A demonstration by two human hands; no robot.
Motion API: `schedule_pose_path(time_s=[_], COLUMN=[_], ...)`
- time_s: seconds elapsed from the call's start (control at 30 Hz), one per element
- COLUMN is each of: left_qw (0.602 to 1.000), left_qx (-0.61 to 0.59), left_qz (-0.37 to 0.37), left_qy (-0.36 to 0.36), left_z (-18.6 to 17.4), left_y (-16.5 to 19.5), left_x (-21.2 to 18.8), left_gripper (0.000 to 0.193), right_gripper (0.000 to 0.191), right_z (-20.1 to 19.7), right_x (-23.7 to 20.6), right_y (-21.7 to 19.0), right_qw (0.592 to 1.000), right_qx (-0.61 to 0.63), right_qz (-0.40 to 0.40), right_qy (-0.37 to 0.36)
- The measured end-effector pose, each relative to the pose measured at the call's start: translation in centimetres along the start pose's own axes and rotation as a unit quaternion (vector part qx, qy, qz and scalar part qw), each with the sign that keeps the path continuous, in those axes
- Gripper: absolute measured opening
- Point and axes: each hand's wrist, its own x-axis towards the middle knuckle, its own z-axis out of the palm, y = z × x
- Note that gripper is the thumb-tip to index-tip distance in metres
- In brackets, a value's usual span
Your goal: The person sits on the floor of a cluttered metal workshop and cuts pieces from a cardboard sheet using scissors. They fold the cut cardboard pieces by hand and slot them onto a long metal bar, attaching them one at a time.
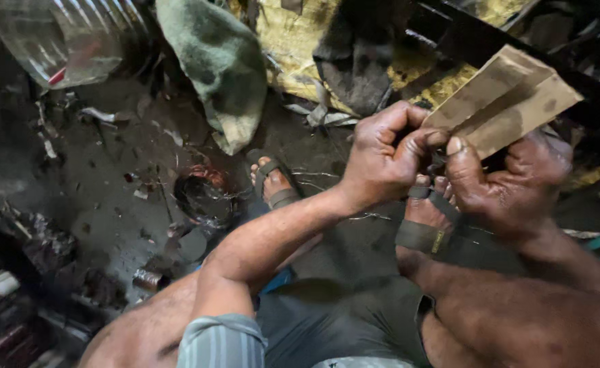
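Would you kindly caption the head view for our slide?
Both hands, left hand and right hand, pinch a folded brown sandpaper-like sheet above sandalled feet.

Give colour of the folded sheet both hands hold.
Folded sheet: dull tan-brown with darker smudges, seen in the head view.

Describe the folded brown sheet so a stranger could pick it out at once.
Follow the two bare forearms up to where the left hand and right hand meet. Pinched between their fingertips, the folded brown sheet fans toward the upper right. It is flat, stiff and tan, unlike the limp green cloth on the dark floor.
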Motion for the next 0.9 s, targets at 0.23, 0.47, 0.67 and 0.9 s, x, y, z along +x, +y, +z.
schedule_pose_path(time_s=[0.23,0.47,0.67,0.9], left_qw=[0.972,0.962,0.953,0.917], left_qx=[0.134,0.192,0.147,0.154], left_qz=[0.18,0.177,0.165,0.098], left_qy=[-0.076,-0.081,-0.207,-0.356], left_z=[-1.9,-2.4,-4.5,-6.9], left_y=[0.9,0.1,-1.3,0.4], left_x=[2.3,1.9,3.5,1.5], left_gripper=[0.023,0.035,0.044,0.054], right_gripper=[0.012,0.014,0.042,0.035], right_z=[-0.9,-0.4,-3.1,0.4], right_x=[1.2,-0.6,-1.4,-3.6], right_y=[1.8,4.6,5.2,6.7], right_qw=[0.996,0.991,0.968,0.994], right_qx=[0.053,-0.118,0.163,0.021], right_qz=[0.071,0.039,0.032,-0.083], right_qy=[-0.007,-0.052,-0.185,-0.068])
